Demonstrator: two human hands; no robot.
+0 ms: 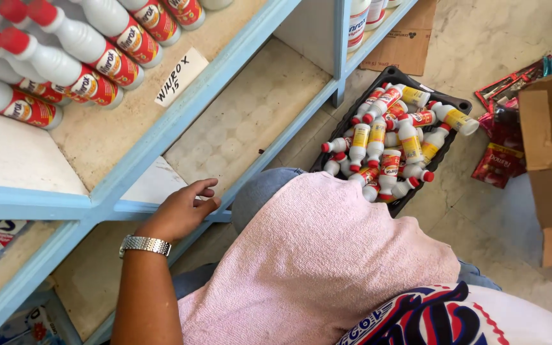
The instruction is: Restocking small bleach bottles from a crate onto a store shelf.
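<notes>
Cloth [327, 255], pink, draped over the person's lap at near centre; right hand not visible, so can't tell its state. Left hand [183, 211], with a metal watch [145, 245] on the wrist, rests fingers loosely spread and holding nothing on the blue shelf edge [161, 207], at the front of a bare shelf bay. Farther right, a black crate [445, 102] of small white red-capped bottles [388, 144] sits on the floor; far left, bigger white bottles [71, 64] lie on the upper shelf.
</notes>
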